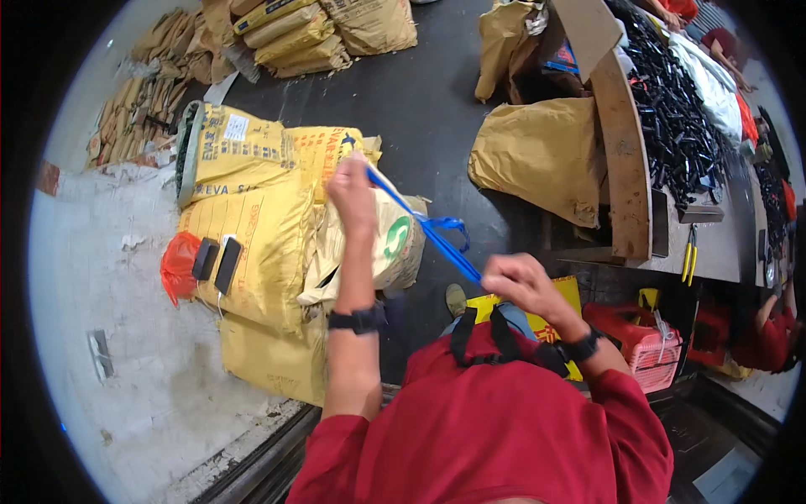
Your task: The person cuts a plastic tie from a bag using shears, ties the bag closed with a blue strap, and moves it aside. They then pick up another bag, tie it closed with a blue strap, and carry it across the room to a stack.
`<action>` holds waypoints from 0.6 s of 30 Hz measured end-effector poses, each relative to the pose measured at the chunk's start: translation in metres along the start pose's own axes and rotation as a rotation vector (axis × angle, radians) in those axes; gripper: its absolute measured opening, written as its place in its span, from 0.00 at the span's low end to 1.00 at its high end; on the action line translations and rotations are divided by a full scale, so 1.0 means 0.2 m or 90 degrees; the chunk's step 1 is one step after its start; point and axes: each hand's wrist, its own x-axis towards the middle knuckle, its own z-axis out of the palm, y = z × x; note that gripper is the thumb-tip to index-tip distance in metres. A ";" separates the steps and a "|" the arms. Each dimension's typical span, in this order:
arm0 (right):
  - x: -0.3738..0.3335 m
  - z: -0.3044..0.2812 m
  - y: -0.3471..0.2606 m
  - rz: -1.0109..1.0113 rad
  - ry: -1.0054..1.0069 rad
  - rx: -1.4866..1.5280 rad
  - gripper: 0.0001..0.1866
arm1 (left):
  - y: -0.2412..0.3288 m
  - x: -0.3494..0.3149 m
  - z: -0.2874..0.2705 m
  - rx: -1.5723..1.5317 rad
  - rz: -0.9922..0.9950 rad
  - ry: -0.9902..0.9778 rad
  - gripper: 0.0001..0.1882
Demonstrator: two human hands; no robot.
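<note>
Dark red shirt cloth (504, 420) spread below the left grip (351, 193) and right grip (517, 281); both were clamped on a blue strap (453, 254), which slanted between them; yellow sacks (269, 244) lay left of the left grip. Right of the right grip, black parts (672, 109) lay heaped on a tabletop (720, 256).

Blue strip (454, 257): smooth, shiny, probably plastic, though motion blur obscures texture. Yellow sacks (267, 220): creased paper, low sheen. Red bag (178, 262): thin, crinkled, glossy plastic. Dark red shirt (504, 420): matt cloth. Pink basket (655, 359): smooth plastic. Black pieces (678, 113): glossy. Curved board (622, 151): scuffed, wood-like. Pale wall (109, 252): rough, flaking.
</note>
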 end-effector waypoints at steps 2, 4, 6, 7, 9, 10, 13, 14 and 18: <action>-0.20 -0.02 -0.04 0.008 -0.018 -0.111 0.11 | -0.14 0.20 -0.24 -0.023 0.002 0.095 0.16; -0.43 -0.09 0.04 0.040 0.052 -0.350 0.05 | -0.26 0.35 -0.48 0.073 0.001 0.156 0.17; -0.71 -0.21 0.11 0.066 0.180 -0.473 0.06 | -0.29 0.46 -0.68 0.166 0.030 0.182 0.20; -0.80 -0.26 0.08 0.140 0.203 -0.556 0.05 | -0.28 0.49 -0.74 0.191 0.037 0.221 0.20; -1.07 -0.37 0.15 0.175 0.302 -0.634 0.02 | -0.35 0.60 -0.91 0.229 0.059 0.234 0.19; -1.20 -0.42 0.19 0.225 0.341 -0.670 0.03 | -0.39 0.65 -0.99 0.207 0.055 0.255 0.19; -1.61 -0.53 0.30 0.485 0.456 -0.775 0.06 | -0.37 0.75 -1.08 0.288 0.013 0.289 0.20; -1.71 -0.54 0.34 0.533 0.479 -0.850 0.08 | -0.38 0.79 -1.16 0.248 -0.003 0.305 0.20; -2.36 -0.49 0.67 0.862 0.613 -0.559 0.16 | -0.28 0.79 -1.03 0.035 -0.054 0.300 0.15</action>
